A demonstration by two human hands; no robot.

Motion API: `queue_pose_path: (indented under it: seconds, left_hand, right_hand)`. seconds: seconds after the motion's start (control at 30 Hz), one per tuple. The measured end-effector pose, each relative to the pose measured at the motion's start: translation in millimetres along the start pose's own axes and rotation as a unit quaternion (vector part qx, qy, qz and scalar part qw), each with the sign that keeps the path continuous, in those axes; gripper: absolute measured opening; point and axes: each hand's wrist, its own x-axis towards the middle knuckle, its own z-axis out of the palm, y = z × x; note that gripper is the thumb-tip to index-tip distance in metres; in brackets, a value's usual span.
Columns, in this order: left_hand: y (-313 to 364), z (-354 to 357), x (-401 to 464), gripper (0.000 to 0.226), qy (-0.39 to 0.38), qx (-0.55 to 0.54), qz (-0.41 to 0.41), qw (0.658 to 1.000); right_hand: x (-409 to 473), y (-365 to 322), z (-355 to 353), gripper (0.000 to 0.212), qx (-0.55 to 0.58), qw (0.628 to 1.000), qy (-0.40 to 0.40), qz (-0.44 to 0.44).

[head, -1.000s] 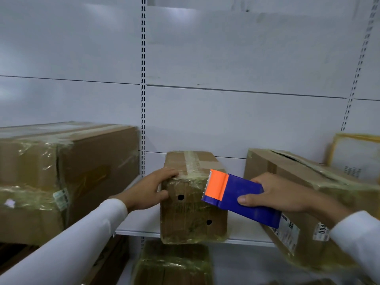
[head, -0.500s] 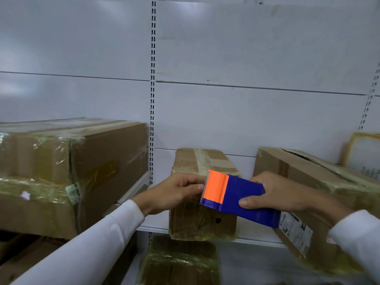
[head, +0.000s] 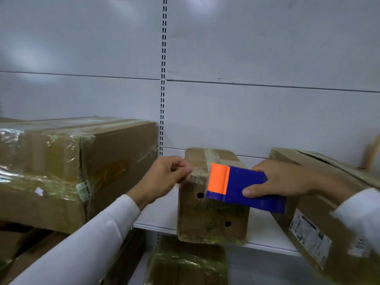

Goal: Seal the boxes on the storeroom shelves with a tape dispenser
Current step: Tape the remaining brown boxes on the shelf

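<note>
From the head camera, a small upright cardboard box [head: 212,202] stands on the white metal shelf [head: 156,221], its top flaps closed so nothing inside shows; clear tape runs along its top seam and across the near top edge, and glossy wrinkled film clings to its base, while three small dark holes dot its brown front face. The tape dispenser [head: 242,189] is held level in front of this box's upper front edge, a flat blue plastic body with an orange front section and a serrated blade at its left end. The right hand [head: 281,179] grips the blue body, thumb underneath and fingers curled over the top. The left hand [head: 164,177] pinches the free end of a strip of clear tape [head: 198,178] between thumb and fingertips, the strip stretched from the blade across the box's near top edge. To the left sits a large rectangular box [head: 82,167], closed, wrapped in shiny crinkled film with a small label on its corner. To the right a tilted box [head: 320,219] leans, its lid partly lifted at the top, contents hidden, with a printed white label on its side. Below the shelf lies a film-wrapped carton [head: 189,262], blurred. Both sleeves are white fabric.
</note>
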Motion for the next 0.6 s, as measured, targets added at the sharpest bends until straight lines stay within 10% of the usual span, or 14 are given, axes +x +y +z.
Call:
queue_pose_path:
  seconds: [0.17,0.6]
  left_hand:
    - [-18.9,-35.8,-0.4,0.013,0.045,0.043,-0.046,0.997]
    - [-56.2,-23.7,19.4,0.012,0.03,0.095,-0.076,0.992]
  right_hand:
    - [-21.3,27.2,-41.5,0.059,-0.074,0.994,0.021,0.073]
    - [-9.8,47.4,-37.7,0.054,-0.09,0.992,0.012,0.089]
